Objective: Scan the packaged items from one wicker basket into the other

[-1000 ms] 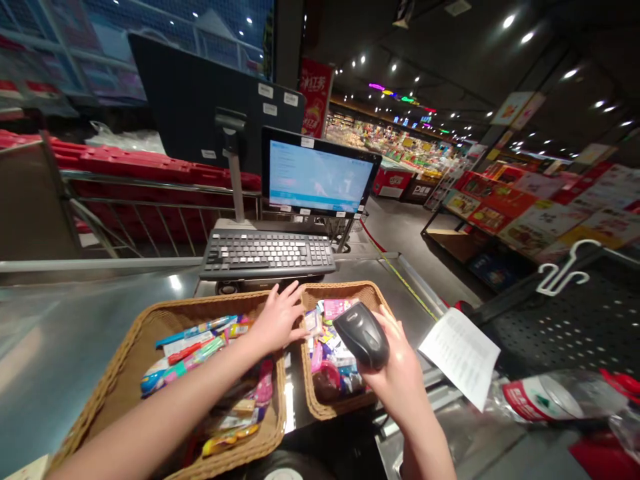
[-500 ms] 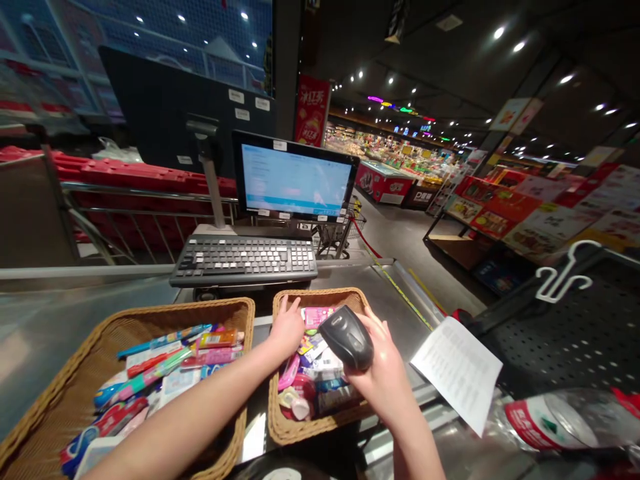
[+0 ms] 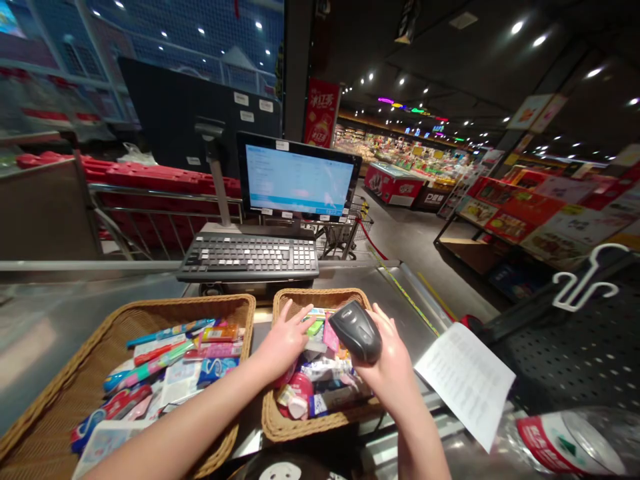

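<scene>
My right hand (image 3: 395,367) grips a black handheld barcode scanner (image 3: 356,331) over the small wicker basket (image 3: 287,424), which is full of small packaged goods. My left hand (image 3: 283,338) reaches into the same basket with fingers spread, resting on the packets near a green item (image 3: 315,327). Whether it grips anything I cannot make out. A larger wicker basket (image 3: 150,308) to the left holds toothbrush packs and other flat packets.
A black keyboard (image 3: 250,256) and a lit screen (image 3: 297,179) stand behind the baskets on the steel counter (image 3: 55,333). A printed paper sheet (image 3: 465,381) hangs at the right. A plastic bottle with red label (image 3: 570,443) lies at the lower right. Red carts line the railing behind.
My left hand has shifted from the large basket's edge into the small basket and now lies spread on the packets. The scanner has stayed over the small basket.
</scene>
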`<state>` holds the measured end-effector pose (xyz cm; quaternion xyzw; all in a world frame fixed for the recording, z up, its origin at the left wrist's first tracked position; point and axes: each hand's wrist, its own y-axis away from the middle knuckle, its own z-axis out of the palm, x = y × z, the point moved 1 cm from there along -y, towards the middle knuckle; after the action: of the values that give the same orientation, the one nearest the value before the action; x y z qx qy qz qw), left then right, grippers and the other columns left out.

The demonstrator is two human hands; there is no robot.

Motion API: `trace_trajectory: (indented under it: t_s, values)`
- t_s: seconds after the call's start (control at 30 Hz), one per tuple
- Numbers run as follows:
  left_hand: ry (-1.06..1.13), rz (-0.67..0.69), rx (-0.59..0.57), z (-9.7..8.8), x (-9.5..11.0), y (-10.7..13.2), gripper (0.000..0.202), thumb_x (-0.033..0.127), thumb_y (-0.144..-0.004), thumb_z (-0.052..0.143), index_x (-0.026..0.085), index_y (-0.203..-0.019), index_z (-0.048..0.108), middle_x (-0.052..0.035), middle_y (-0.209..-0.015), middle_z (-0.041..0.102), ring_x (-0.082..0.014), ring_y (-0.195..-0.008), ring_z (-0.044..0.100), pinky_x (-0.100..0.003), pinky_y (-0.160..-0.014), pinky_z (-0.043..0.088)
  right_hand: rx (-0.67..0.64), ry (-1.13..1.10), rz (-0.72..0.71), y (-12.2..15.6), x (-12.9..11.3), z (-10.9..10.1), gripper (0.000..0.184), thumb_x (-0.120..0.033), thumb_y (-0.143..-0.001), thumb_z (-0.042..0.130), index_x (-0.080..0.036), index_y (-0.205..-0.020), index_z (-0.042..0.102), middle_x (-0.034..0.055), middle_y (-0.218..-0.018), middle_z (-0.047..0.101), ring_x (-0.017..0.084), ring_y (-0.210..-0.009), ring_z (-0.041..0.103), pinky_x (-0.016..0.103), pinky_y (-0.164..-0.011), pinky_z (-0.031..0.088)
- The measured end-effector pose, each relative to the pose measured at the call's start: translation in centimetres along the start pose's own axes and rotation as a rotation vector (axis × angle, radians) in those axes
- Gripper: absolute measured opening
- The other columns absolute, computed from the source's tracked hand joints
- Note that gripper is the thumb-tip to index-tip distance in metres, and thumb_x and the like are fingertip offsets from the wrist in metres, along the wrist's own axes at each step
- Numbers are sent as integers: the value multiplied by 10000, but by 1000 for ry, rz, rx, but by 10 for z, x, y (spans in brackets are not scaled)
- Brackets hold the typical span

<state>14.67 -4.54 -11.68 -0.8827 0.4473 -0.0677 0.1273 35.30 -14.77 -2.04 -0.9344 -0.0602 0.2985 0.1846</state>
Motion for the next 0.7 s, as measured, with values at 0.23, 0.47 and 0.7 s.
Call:
trace_trajectory:
  t_s: [0.23,0.47,0.7]
  values:
    - [44,-64,-311,5,-4,2,153,361,-795,694,219,-798,753,-91,-1384,578,-325,-1437,308,-640,-1171,27,-10,-19,19,3,-1,0,521,-237,-759,637,-203,-1270,543,116,-1337,583,353,-1413,363,640,-1167,206]
    - [-18,-264,-312,6,-5,-4,736,589,-601,784,148,-1181,678,-243,-1495,406,-398,-1453,245,-651,-1159,29,-13,3,11,8,2,-2,506,-233,-754,643,-208,-1252,562,119,-1337,582,361,-1417,357,652,-1155,231]
    - [16,-208,-332,15,-14,-20,723,591,-554,811,160,-1122,692,-238,-1504,394,-394,-1455,241,-666,-1144,68,-14,5,5,9,4,1,545,-217,-749,621,-189,-1286,528,129,-1334,583,352,-1405,379,642,-1163,225]
